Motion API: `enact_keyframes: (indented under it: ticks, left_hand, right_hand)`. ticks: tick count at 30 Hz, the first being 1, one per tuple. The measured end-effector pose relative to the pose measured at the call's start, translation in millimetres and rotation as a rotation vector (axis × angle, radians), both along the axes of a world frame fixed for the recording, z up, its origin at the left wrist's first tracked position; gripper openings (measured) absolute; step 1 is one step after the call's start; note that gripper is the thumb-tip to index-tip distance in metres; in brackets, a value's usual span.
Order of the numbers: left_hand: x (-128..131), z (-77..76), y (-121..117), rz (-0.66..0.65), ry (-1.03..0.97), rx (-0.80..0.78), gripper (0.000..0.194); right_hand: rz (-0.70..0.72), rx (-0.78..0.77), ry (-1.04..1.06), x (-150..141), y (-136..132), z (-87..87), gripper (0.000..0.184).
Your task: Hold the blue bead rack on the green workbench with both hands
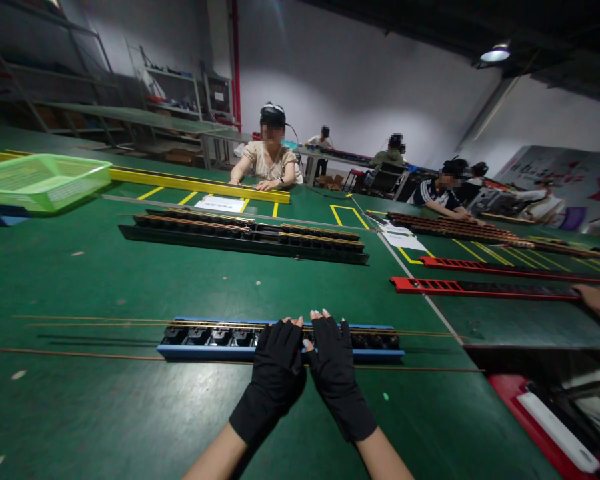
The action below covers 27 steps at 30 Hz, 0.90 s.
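A blue channel rail (205,355) lies crosswise on the green table in front of me, holding a row of black plastic blocks (220,335). Thin brass-coloured rods (105,323) run lengthwise over the blocks and stick out past both ends. My left hand (279,357), in a black fingerless glove, rests across the middle of the rail, fingers stretched over the rods. Beside it my right hand (333,357), gloved alike, lies on the rail with its fingers extended. What is under both palms is hidden. Another brown rod (105,355) lies along the near side of the rail.
Beyond lies a dark rail (240,243) with black blocks and rods. A green basket (45,193) and a yellow rail (195,183) are at far left; red rails (445,287) at right. A co-worker (270,157) sits opposite; another person's hand (597,300) is at right.
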<state>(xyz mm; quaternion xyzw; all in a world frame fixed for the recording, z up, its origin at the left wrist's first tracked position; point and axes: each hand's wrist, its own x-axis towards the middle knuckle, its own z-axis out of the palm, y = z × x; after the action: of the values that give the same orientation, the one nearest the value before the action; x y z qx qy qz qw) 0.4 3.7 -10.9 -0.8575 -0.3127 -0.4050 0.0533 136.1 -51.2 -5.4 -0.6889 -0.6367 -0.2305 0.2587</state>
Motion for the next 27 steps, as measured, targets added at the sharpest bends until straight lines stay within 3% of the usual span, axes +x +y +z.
enact_keyframes:
  ticks: [27]
  left_hand:
    - [-1.1,8.2,-4.3,-0.014,0.001,0.005,0.059]
  right_hand:
    - [0.045,0.102,-0.018,4.4,0.4,-4.8,0.044]
